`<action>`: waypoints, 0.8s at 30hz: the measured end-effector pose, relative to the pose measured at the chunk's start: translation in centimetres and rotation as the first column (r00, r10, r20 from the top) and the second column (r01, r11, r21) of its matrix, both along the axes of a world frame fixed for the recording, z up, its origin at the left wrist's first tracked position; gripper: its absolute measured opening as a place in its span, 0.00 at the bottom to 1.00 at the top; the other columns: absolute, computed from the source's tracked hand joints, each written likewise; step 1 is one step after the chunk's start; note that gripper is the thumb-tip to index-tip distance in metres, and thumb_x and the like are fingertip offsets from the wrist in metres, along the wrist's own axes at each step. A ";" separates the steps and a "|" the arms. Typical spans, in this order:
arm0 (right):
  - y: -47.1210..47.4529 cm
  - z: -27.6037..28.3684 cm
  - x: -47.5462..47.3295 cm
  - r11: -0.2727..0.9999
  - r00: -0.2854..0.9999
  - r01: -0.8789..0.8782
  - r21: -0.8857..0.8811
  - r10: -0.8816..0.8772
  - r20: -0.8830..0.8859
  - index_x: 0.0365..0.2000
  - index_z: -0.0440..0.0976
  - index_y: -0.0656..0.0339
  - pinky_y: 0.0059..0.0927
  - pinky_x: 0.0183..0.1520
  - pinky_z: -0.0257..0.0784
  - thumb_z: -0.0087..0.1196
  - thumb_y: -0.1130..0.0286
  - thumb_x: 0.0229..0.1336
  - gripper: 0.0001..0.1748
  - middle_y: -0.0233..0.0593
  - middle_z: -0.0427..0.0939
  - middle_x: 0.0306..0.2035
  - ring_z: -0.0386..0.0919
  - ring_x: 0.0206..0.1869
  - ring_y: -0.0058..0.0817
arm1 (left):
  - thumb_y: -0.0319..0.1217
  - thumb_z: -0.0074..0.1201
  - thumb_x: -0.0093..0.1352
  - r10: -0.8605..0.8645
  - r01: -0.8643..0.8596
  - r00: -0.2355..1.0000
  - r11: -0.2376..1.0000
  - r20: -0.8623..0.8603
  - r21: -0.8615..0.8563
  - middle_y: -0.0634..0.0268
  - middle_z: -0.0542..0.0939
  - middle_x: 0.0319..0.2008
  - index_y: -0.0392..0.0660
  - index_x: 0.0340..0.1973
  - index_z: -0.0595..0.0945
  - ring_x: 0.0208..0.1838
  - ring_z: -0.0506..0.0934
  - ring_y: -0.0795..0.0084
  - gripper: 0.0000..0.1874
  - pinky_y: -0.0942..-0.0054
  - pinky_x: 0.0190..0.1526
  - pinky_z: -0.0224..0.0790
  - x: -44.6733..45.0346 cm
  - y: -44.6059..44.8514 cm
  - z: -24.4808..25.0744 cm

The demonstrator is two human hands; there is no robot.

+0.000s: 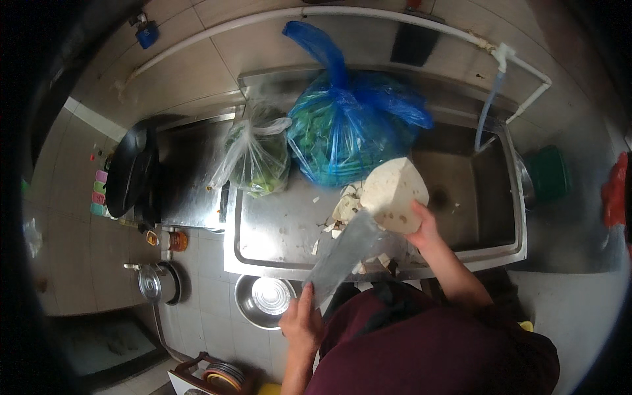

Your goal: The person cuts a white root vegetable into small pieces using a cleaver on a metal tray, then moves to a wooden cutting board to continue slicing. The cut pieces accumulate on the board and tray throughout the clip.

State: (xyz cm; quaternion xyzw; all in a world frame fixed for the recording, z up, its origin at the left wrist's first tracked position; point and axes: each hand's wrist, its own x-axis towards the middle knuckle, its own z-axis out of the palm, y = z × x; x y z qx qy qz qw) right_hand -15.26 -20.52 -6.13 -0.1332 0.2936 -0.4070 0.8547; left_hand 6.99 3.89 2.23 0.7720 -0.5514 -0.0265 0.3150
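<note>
My left hand (pixel 302 318) grips the handle end of a broad-bladed kitchen knife (pixel 343 256), its forefinger laid along the blade, which looks blurred. In my right hand (pixel 424 228) is a large pale vegetable (pixel 395 192), cut to flat facets with some brown spots. The blade's far end meets or overlaps the vegetable's lower left side; contact is hard to tell. Pale peelings (pixel 347 210) lie beneath, on the stainless steel drainboard (pixel 276 227), and more trimmings (pixel 382 259) sit at its front edge.
Behind are a knotted blue plastic bag (pixel 340 143) of greens and a clear bag (pixel 256 158) of green vegetables. A sink basin (pixel 474 197) with a hose (pixel 486 111) is at right. A black wok (pixel 129 173) stands left; a metal bowl (pixel 242 301) is below the counter.
</note>
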 end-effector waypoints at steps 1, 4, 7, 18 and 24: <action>0.1 -0.2 -0.9 1.000 1.000 -0.018 -0.013 0.018 0.023 0.59 0.63 0.60 0.47 0.58 0.68 0.57 0.60 0.57 0.31 0.41 0.72 0.55 0.71 0.58 0.39 | 0.19 0.52 0.52 -0.033 0.034 0.999 0.999 0.019 -0.035 0.59 0.73 0.22 0.47 0.52 0.80 0.19 0.72 0.60 0.29 0.63 0.21 0.65 -0.2 -0.8 0.0; 0.7 -1.5 -4.1 0.988 0.986 -0.085 0.132 0.064 0.153 0.60 0.62 0.62 0.46 0.56 0.71 0.51 0.55 0.61 0.32 0.43 0.74 0.53 0.75 0.52 0.40 | 0.25 0.57 0.57 -0.245 0.256 0.962 0.962 0.118 -0.093 0.64 0.68 0.19 0.46 0.52 0.81 0.19 0.70 0.64 0.25 0.67 0.23 0.63 -1.0 -3.7 1.8; 3.5 6.2 0.2 0.984 1.000 0.010 0.180 -0.009 -0.003 0.52 0.71 0.65 0.42 0.52 0.75 0.48 0.49 0.62 0.30 0.47 0.79 0.45 0.80 0.43 0.37 | 0.27 0.56 0.56 -0.339 0.374 0.895 0.925 0.291 -0.072 0.69 0.66 0.22 0.51 0.54 0.80 0.22 0.70 0.73 0.27 0.73 0.22 0.61 -1.4 -5.5 3.1; 4.9 4.1 -5.5 0.999 0.961 -0.035 0.000 0.033 0.273 0.55 0.69 0.66 0.42 0.55 0.74 0.50 0.53 0.58 0.31 0.47 0.77 0.50 0.79 0.48 0.39 | 0.28 0.53 0.60 -0.442 0.494 0.823 0.867 0.357 -0.063 0.70 0.65 0.22 0.52 0.59 0.76 0.22 0.68 0.75 0.29 0.74 0.22 0.60 -3.5 -8.9 2.9; 4.6 3.6 -6.0 0.996 0.938 -0.078 -0.030 0.084 0.337 0.57 0.68 0.67 0.42 0.57 0.73 0.51 0.55 0.56 0.33 0.47 0.76 0.52 0.78 0.51 0.40 | 0.22 0.54 0.55 -0.284 0.294 0.934 0.956 0.217 -0.011 0.65 0.68 0.21 0.51 0.59 0.76 0.19 0.69 0.67 0.32 0.69 0.20 0.62 -0.3 -9.0 -1.4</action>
